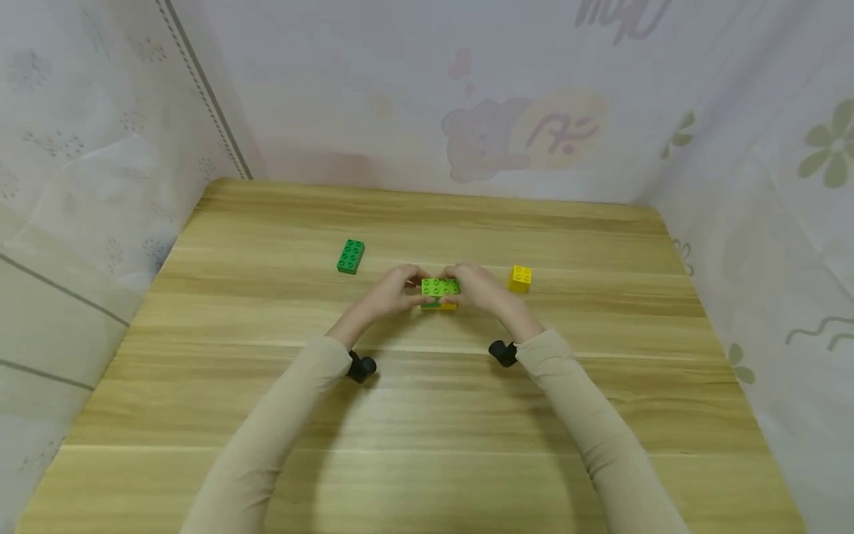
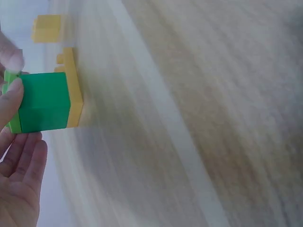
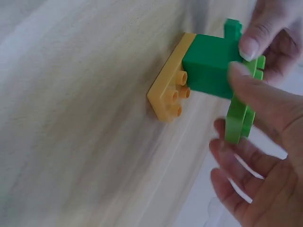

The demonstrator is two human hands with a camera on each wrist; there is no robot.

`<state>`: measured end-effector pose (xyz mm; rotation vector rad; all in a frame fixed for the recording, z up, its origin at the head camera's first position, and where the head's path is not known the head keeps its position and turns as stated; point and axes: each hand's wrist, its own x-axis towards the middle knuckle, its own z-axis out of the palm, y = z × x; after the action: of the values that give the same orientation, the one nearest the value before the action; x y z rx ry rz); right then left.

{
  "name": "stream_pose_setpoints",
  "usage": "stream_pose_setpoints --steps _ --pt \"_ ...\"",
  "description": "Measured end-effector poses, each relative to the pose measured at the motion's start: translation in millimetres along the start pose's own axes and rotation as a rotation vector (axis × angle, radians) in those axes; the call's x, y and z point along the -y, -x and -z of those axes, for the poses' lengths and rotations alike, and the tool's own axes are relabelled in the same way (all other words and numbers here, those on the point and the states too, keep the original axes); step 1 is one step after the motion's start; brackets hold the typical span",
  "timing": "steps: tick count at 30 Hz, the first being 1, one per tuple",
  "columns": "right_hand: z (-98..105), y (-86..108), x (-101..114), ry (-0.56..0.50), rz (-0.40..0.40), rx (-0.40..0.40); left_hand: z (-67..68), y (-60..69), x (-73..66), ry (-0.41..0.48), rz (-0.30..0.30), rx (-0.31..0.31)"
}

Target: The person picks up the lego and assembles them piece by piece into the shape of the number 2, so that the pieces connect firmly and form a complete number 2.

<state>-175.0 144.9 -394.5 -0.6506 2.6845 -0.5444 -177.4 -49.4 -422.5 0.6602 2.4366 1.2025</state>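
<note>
Both hands hold a thin light green brick (image 1: pixel 440 286) from its two ends. Its studs face up in the head view. My left hand (image 1: pixel 394 292) pinches the left end, thumb on the near side and fingers behind. At the other end, my right hand (image 1: pixel 482 288) grips it in the same way, and the thumbs nearly meet. Under it is a green block (image 2: pixel 45 101), which stands on a flat orange-yellow brick (image 3: pixel 165 82) at the bottom. Several bare studs of that bottom brick show beside the block in the right wrist view.
A dark green brick (image 1: pixel 351 256) lies on the wooden table (image 1: pixel 427 415) to the left of the hands. To the right stands a yellow brick (image 1: pixel 520 278). Patterned curtains (image 1: pixel 373 89) hang behind the table and along both sides.
</note>
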Motion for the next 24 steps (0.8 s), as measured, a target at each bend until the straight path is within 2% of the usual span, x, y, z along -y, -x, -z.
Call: stream_pose_setpoints --steps 5,9,12,18,24 --pt "2.7 16.4 -24.0 -0.036 -0.026 -0.084 -1.7 -1.0 -2.1 -0.019 0.027 0.003" --pt "14.0 28.6 -49.8 -0.049 -0.087 -0.169 0.5 -2.3 -6.0 -0.050 0.058 0.016" --pt "20.2 37.5 -69.5 -0.041 -0.150 -0.205 2.2 -2.5 -8.3 -0.055 0.084 0.029" --pt "23.0 50.1 -99.7 -0.046 -0.232 -0.198 3.2 -2.4 -9.6 -0.045 0.107 0.036" --pt "21.0 54.4 -110.4 -0.069 -0.256 -0.183 2.6 -2.9 -7.7 -0.024 0.110 0.036"
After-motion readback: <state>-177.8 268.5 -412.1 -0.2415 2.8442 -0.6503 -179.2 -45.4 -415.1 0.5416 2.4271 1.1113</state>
